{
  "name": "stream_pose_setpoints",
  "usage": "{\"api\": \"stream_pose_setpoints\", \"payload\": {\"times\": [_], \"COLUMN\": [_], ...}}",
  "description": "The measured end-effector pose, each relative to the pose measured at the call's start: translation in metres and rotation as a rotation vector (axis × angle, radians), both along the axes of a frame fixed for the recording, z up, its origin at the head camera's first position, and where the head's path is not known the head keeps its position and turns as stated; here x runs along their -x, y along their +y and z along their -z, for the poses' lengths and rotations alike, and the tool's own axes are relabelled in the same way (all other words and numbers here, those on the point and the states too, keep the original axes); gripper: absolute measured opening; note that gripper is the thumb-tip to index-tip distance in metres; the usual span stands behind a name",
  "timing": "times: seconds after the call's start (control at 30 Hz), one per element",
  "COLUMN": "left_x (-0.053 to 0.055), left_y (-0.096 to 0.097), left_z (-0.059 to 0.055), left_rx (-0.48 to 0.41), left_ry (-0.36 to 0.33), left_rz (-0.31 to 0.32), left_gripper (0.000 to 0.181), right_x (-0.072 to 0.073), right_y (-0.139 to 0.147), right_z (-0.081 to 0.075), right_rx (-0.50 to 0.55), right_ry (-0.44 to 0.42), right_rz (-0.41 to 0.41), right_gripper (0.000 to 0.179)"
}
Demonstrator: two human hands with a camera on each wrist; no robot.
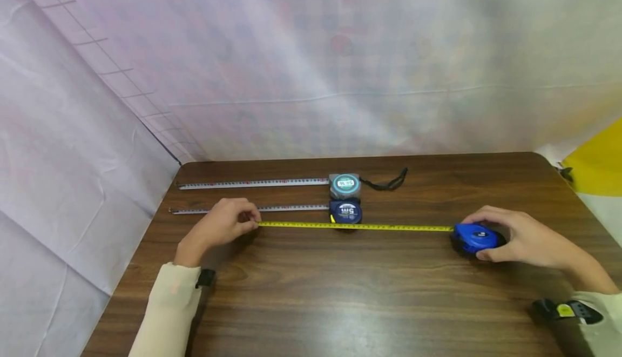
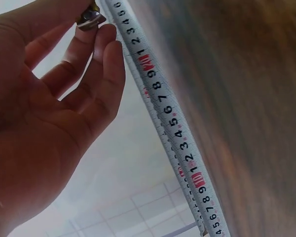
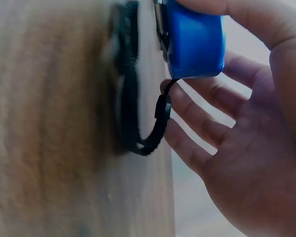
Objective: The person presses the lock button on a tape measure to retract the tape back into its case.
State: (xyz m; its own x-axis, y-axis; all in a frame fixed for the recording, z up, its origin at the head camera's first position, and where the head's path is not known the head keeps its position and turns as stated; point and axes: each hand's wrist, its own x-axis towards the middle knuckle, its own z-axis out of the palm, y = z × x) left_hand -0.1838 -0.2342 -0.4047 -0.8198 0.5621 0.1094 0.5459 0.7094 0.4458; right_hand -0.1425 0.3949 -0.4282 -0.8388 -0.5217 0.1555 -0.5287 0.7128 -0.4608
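A bright blue tape measure [image 1: 478, 238] is held by my right hand [image 1: 527, 238], thumb on the near side and fingers on the far side. From it a yellow blade [image 1: 389, 227] runs left, pulled out straight across the table. My left hand [image 1: 225, 224] pinches the blade's metal end hook [image 2: 91, 20] between thumb and fingertips. In the right wrist view a black wrist strap [image 3: 160, 116] hangs from the blue case. Just behind the yellow blade lies a dark blue tape measure [image 1: 347, 212], its white blade [image 1: 291, 207] extended left and partly hidden by my left hand.
Farther back lies a grey and teal tape measure [image 1: 345, 185] with its white blade [image 1: 252, 183] extended left and a black cord [image 1: 389, 186] to the right. All lie on a brown wooden table [image 1: 311, 292]. White cloth [image 1: 301, 65] hangs along its back and left edges.
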Motion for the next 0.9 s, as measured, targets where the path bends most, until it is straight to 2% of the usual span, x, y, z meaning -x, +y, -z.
{"api": "stream_pose_setpoints", "payload": {"times": [0.33, 0.47, 0.6, 0.8, 0.9], "left_x": [0.008, 0.013, 0.015, 0.022, 0.024], "left_y": [-0.001, -0.002, -0.003, -0.003, -0.002], "left_z": [-0.01, -0.014, -0.018, -0.023, -0.026], "left_rx": [-0.068, -0.108, -0.16, -0.218, -0.252], "left_ry": [-0.008, -0.031, -0.072, -0.088, -0.088], "left_rz": [-0.02, -0.045, -0.084, -0.136, -0.161], "left_gripper": [0.006, 0.001, 0.004, 0.008, 0.009], "right_x": [0.006, 0.009, 0.012, 0.02, 0.024], "right_y": [0.006, 0.006, 0.005, 0.004, 0.004], "right_z": [-0.008, -0.012, -0.016, -0.018, -0.019], "right_rx": [0.068, 0.158, 0.243, 0.321, 0.352], "right_ry": [0.042, -0.004, -0.082, -0.113, -0.129], "right_rz": [-0.028, 0.005, 0.058, 0.046, 0.066], "right_gripper": [0.067, 0.068, 0.065, 0.063, 0.062]}}
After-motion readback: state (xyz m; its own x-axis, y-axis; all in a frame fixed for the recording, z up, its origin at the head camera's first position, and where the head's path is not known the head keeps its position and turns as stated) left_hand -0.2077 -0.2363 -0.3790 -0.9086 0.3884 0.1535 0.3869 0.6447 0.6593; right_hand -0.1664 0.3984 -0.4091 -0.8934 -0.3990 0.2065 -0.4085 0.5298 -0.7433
